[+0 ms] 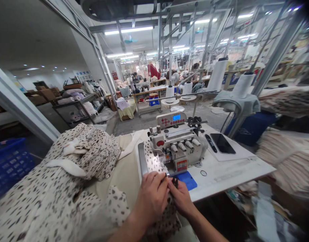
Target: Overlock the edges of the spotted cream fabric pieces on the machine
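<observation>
Left hand (150,198): closed, pinching the spotted fabric (153,161), right there at the needle area!
Right hand (181,198): pinching it too, fingers close beside the left!
Far side: overlock machine (177,148).

A white sewing table top (227,178) carries an overlock sewing machine (177,144) near its far edge, with a blue pad (187,180) lying just in front of the machine's right side and a thin dark rubber band (203,173) lying loose nearby. To the right, a black smartphone (222,143) and a dark slim tool (211,143) rest side by side on a white sheet of paper (235,155). Left of the machine, cream cloth (126,174) lies flat under heaped spotted fabric (89,154)
</observation>
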The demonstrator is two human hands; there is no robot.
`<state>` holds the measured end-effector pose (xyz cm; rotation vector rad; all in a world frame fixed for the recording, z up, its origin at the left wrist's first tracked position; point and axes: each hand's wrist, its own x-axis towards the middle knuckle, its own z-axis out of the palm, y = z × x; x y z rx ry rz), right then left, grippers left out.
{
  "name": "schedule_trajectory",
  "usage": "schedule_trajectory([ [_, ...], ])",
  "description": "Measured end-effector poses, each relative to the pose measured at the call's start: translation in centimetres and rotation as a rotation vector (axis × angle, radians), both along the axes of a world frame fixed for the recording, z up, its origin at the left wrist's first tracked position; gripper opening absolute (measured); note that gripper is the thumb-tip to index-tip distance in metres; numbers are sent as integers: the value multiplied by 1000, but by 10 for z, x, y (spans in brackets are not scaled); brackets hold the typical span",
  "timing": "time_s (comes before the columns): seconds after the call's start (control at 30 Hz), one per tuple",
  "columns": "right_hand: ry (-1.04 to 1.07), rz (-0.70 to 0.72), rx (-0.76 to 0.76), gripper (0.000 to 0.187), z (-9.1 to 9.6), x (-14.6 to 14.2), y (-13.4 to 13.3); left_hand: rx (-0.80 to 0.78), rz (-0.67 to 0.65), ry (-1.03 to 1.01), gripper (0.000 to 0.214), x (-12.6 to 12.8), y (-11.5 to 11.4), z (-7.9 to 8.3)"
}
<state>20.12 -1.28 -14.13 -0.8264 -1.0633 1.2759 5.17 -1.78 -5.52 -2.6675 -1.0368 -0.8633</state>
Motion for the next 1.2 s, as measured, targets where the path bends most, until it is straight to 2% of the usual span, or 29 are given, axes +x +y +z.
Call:
schedule_trajectory([
  [0.3,51,-5,-20,41,0,-1,0,18,-1,7,30,1,0,0],
  [0.53,-3,-29,-38,45,0,-1,1,38,2,-12,28,2,1,0],
  [0.77,41,-5,-25,41,6,-1,0,31,-7,-18,29,2,1,0],
  [1.2,-11,-17,25,41,3,0,1,38,-10,3,29,2,2,5],
])
